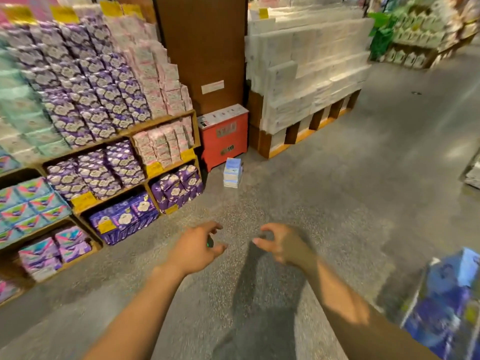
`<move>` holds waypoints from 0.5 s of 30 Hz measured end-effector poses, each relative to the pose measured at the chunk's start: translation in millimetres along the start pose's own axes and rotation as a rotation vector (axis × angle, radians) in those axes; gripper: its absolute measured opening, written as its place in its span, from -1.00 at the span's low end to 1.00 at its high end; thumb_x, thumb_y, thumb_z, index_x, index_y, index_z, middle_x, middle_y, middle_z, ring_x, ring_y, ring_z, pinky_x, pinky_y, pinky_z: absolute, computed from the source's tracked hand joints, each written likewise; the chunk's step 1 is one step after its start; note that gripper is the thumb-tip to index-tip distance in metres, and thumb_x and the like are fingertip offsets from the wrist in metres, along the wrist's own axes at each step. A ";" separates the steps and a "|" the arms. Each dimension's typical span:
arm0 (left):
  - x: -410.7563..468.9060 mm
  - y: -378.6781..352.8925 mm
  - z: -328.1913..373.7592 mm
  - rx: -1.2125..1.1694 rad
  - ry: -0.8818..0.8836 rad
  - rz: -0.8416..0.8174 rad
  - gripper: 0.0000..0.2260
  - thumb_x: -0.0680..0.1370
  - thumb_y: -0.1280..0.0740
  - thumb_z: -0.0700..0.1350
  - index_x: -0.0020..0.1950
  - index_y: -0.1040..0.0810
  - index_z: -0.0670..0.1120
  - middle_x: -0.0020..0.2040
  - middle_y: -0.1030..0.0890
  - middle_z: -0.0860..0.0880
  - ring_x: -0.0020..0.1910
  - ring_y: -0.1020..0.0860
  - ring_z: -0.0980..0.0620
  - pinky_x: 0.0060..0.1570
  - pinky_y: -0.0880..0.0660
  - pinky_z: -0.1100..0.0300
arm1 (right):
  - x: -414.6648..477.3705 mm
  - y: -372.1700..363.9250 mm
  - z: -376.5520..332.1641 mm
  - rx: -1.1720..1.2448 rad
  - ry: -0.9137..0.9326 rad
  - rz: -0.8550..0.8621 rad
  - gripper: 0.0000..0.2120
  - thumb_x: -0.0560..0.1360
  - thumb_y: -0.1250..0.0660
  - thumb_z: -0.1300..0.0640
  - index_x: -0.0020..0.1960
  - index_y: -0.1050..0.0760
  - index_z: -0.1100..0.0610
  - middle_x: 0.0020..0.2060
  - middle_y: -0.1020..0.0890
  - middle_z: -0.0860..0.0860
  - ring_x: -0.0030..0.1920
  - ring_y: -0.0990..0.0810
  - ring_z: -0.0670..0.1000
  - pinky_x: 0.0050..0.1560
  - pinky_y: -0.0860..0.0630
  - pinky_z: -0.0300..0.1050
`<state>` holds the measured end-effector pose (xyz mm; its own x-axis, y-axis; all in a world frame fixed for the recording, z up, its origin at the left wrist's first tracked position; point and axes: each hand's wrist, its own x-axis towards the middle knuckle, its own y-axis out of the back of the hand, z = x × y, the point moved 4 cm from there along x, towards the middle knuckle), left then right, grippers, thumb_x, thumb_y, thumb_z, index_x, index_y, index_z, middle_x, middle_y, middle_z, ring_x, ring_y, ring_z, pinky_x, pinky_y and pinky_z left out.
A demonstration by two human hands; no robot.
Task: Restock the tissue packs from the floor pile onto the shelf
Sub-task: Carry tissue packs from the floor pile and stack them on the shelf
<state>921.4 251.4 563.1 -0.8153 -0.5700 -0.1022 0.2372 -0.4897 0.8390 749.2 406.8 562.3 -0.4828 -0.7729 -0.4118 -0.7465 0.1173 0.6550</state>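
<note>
A small stack of pale blue tissue packs (233, 173) stands on the grey floor in front of a red box. My left hand (198, 247) and my right hand (279, 242) reach forward side by side above the floor, well short of that stack. Both have loosely curled fingers and hold nothing. The wooden shelf (161, 121) on the left is packed with purple, pink and teal packs. Blue and purple packs (446, 302) show blurred at the lower right edge.
A red box (224, 136) stands against a brown pillar (202, 48). A pallet display of white packs (311, 81) fills the back right. Open grey floor (337, 193) stretches ahead and to the right, with another display (415, 35) far off.
</note>
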 end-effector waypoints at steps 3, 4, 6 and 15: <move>69.5 14.7 -40.5 -0.043 0.022 0.002 -0.57 0.51 -0.43 0.12 0.34 -0.49 0.07 0.17 -0.59 0.06 0.03 -0.55 0.10 -0.03 -0.44 0.23 | 82.2 4.0 -22.4 -0.064 -0.009 -0.001 -0.41 0.58 -0.32 -0.19 0.49 -0.38 0.11 0.35 -0.55 0.06 0.27 -0.56 0.05 0.28 -0.46 -0.06; 95.8 22.0 -55.7 -0.045 0.019 0.005 -0.57 0.51 -0.42 0.13 0.35 -0.48 0.07 0.18 -0.59 0.06 0.06 -0.56 0.09 -0.01 -0.46 0.21 | 112.1 6.7 -33.7 -0.083 -0.001 0.017 -0.42 0.59 -0.30 -0.20 0.49 -0.38 0.09 0.41 -0.50 0.05 0.35 -0.50 0.06 0.33 -0.41 -0.05; 153.2 39.8 -85.6 -0.039 0.001 0.014 -0.55 0.51 -0.42 0.13 0.36 -0.48 0.06 0.19 -0.59 0.06 0.12 -0.56 0.05 0.04 -0.48 0.16 | 172.3 13.3 -58.5 -0.098 0.023 0.045 -0.47 0.60 -0.29 -0.18 0.48 -0.39 0.07 0.44 -0.48 0.03 0.38 -0.48 0.06 0.35 -0.38 -0.05; 401.6 133.4 -153.8 0.042 -0.067 -0.135 -0.51 0.53 -0.39 0.12 0.42 -0.44 0.00 0.30 -0.57 -0.04 0.24 -0.54 -0.01 0.11 -0.46 0.18 | 380.7 88.3 -142.4 -0.021 -0.140 0.060 -0.46 0.62 -0.28 -0.16 0.49 -0.35 0.09 0.39 -0.50 0.06 0.30 -0.55 0.10 0.23 -0.50 0.00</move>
<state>706.9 -144.4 551.8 -0.8722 -0.4544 -0.1811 0.1017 -0.5307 0.8415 564.7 34.1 553.5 -0.5865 -0.6703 -0.4547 -0.7050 0.1462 0.6940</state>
